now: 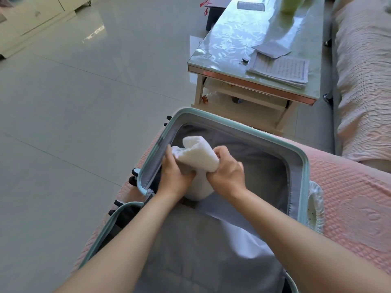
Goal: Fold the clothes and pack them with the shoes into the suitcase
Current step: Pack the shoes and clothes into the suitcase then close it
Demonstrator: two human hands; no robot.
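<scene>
The fingers (220,154) of the right hand (227,172) are curled round a folded white garment (196,155), whose left edge is gripped by the left hand (174,171). The garment is held in the far half of the open suitcase (304,166), which is laid on a pink cover (349,197); a bagged shoe (315,206) is seen just beside its right rim

A glossy pale tiled floor (74,92) fills the left side. At upper right stands a low bench (232,39) with a leaf-patterned glass top. On its near end lie a stack of printed papers (281,70), a grey sheet (271,49) overlapping them, and a small binder clip (244,61) just beside. A pink textured cover (349,197) spreads across the seat at right. Cream cabinets (38,15) sit at far left.
</scene>
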